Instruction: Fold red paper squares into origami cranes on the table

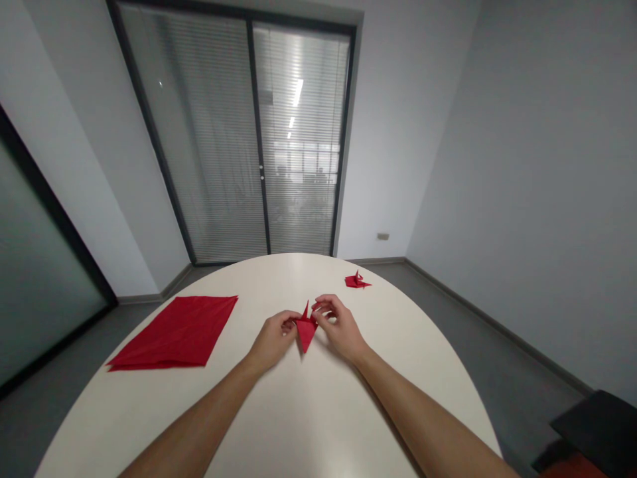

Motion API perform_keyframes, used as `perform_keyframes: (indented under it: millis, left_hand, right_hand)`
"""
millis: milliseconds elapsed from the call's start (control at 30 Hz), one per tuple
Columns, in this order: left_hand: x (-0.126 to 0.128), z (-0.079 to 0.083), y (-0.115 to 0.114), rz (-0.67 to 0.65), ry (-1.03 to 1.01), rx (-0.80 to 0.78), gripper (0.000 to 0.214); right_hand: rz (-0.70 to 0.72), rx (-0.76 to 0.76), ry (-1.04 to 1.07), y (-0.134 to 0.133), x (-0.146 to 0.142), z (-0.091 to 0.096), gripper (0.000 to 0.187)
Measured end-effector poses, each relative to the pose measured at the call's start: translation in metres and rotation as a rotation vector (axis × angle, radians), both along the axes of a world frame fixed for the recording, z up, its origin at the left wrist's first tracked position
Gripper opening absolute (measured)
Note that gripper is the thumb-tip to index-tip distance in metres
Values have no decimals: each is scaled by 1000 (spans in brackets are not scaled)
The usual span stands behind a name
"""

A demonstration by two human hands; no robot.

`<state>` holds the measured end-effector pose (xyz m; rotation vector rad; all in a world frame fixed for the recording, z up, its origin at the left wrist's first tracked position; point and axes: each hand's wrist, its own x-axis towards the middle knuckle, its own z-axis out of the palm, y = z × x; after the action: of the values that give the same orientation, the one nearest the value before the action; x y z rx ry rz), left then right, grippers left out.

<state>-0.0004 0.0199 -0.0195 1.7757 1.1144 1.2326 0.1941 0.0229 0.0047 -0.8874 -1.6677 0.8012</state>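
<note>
Between my two hands is a red folded paper crane, with one narrow point standing up and a broad triangular flap pointing toward me. My left hand is closed, pinching the crane's left side between thumb and fingers. On the other side my right hand has its thumb and fingertips closed on a thin part at the upper right. The fingertips cover part of the folds there. Farther back on the right lies another red paper crane, touched by neither hand.
A stack of red paper sheets lies on the left of the round white table. At the lower right, a dark chair stands beside the table. Glass doors with blinds and walls are beyond the far edge.
</note>
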Motion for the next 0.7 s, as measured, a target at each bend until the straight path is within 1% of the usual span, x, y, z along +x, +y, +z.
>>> perform_keyframes:
  millis: [133,300,500,700]
  left_hand:
    - [0,2,-1,20,-4,14,26]
    - [0,5,-2,41,7,35,25]
    - [2,6,-2,48,10,42,24]
    - [2,6,-3,58,37,65,24]
  right_hand:
    - [-23,-4,-19,0,0,1,18]
    - [-39,-5,-41,-1,2,3,20]
    - [-64,3,-108,4,3,-1,23]
    - [-54,-4,-80,3,3,-2,25]
